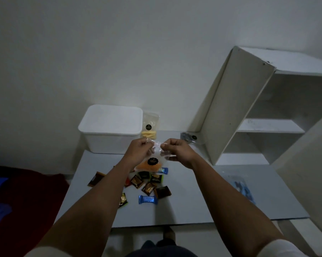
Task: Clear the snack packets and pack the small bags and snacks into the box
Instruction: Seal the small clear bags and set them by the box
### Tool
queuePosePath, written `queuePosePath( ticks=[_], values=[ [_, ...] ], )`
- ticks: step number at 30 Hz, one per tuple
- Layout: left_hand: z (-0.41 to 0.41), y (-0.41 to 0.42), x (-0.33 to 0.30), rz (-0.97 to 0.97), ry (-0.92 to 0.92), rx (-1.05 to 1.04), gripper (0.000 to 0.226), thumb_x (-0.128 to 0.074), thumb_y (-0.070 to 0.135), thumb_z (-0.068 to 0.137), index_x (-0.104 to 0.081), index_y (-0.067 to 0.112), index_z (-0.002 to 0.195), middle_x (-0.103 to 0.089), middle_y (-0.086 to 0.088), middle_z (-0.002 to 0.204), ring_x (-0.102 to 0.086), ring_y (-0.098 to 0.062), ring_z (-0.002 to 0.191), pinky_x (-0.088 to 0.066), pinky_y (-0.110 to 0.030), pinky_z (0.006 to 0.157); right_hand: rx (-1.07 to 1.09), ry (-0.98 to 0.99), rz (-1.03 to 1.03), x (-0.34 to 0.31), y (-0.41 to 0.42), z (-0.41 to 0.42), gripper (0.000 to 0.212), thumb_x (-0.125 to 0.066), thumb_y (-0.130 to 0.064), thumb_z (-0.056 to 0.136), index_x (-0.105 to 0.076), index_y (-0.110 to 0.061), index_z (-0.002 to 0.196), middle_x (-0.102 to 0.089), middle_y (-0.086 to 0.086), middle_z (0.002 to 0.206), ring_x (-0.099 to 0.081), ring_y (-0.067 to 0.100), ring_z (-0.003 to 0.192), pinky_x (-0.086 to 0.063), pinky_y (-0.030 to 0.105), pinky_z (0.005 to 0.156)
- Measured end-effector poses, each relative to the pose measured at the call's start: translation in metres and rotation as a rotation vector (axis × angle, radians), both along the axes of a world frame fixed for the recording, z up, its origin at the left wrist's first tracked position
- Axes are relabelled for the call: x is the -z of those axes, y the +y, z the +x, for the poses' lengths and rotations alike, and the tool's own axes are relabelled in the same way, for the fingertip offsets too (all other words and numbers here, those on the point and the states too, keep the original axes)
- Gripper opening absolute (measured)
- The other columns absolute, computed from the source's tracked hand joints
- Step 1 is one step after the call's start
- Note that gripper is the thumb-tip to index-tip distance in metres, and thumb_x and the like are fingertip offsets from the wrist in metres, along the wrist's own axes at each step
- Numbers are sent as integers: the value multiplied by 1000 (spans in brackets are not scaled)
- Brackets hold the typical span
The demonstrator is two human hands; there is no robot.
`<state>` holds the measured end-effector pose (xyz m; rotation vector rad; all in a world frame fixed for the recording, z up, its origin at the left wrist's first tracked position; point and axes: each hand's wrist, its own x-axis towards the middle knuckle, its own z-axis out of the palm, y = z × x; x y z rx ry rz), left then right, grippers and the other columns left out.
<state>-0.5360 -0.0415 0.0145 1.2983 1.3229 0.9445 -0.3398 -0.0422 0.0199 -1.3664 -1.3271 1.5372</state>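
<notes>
Both hands are raised over the middle of the bench [202, 191], each pinching one side of the mouth of a small clear bag [153, 160]: the left hand [138, 150] holds the left edge with curled fingers, and the right hand [177, 151] holds the right edge the same way. The bag hangs between them, clear of the surface, with an orange snack in its lower part and a round black label on its front. Whether the mouth is being pulled open or pressed closed cannot be told. The step in hand looks like readying this bag for packing. The white box [110, 127] stands at the far left end of the bench, near the wall, and its top appears covered by a lid, though that is hard to be sure of in this dim light. A second clear bag of pale yellow pieces [150, 125] leans just beside the box on its right. Below the hands, a loose scatter of small wrapped snacks [149, 184], brown, black and blue, lies on the bench, none yet packed. The next move probably calls for finishing with the bag's mouth, then freeing one hand to open the box so the bag can go in.
</notes>
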Motion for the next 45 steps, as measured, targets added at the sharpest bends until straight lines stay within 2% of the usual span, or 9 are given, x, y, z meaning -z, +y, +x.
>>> queuePosePath(
  ticks=[5, 10, 14, 17, 22, 29, 34, 38, 45],
  values=[
    [-2, 10, 4, -46, -41, 11, 15, -66, 23, 96, -75, 11, 95, -76, -10, 92, -72, -16, 79, -59, -34, 82, -35, -29, 8, -6, 12, -9, 11, -72, -21, 93, -68, -11, 92, -71, 8, 87, -72, 16, 83, -54, 40, 87],
    [-2, 18, 1, 6, -28, -61, 19, -64, 22, 97, -74, 7, 101, -71, -5, 87, -67, -14, 76, -52, -15, 61, 25, 2, -1, -3, 14, -4, 15, -73, -26, 92, -69, -13, 85, -74, 7, 89, -72, 20, 91, -54, 45, 95],
    [-1, 19, 3, -1, -28, -63, 21, -64, 26, 95, -73, 9, 102, -74, -9, 91, -68, -15, 79, -55, -22, 70, 48, 40, 22, -4, 12, -2, 17, -70, -23, 95, -59, -15, 84, -71, -1, 83, -72, 16, 89, -52, 41, 92],
    [0, 18, 3, -7, -45, -61, 21, -65, 27, 95, -73, 10, 103, -76, -12, 91, -68, -17, 79, -57, -31, 78, 77, 12, 51, -7, 8, -3, 13, -69, -24, 95, -65, -11, 93, -73, 0, 84, -72, 16, 86, -53, 39, 88],
    [0, 16, 2, 6, -63, -43, 21, -66, 25, 95, -73, 7, 104, -76, -11, 90, -69, -16, 77, -59, -34, 82, 179, 61, 86, -4, 2, -7, 13, -65, -21, 97, -72, -12, 89, -73, 6, 84, -73, 23, 83, -55, 37, 82],
    [4, 11, -4, 9, -54, 25, 18, -65, 24, 97, -74, 9, 102, -77, -10, 94, -73, -16, 80, -59, -30, 81, 183, 24, 115, -6, -5, -5, 20, -71, -28, 93, -73, -8, 93, -76, 6, 89, -73, 21, 83, -56, 45, 91],
    [8, 6, -8, 24, -93, 60, 21, -63, 23, 99, -73, 5, 105, -76, -9, 98, -73, -9, 75, -58, -18, 70, 188, 4, 184, -8, -3, -9, 22, -70, -18, 94, -62, -15, 74, -64, 5, 74, -67, 17, 73, -53, 35, 76],
    [4, 7, -11, -12, -101, 67, 28, -52, 24, 104, -70, 7, 93, -78, -10, 87, -65, -16, 72, -56, -30, 76, 226, 22, 195, -5, 1, -6, 30, -73, -15, 92, -59, -16, 66, -60, 6, 70, -60, 16, 64, -55, 37, 73],
    [4, 9, -11, 12, -39, 93, 35, -46, 22, 106, -69, -3, 96, -76, -12, 83, -63, -17, 72, -56, -31, 77, 173, -4, 141, -6, -3, -9, 15, -75, -21, 91, -68, -12, 81, -72, 7, 80, -68, 16, 74, -53, 30, 72]
  ],
)
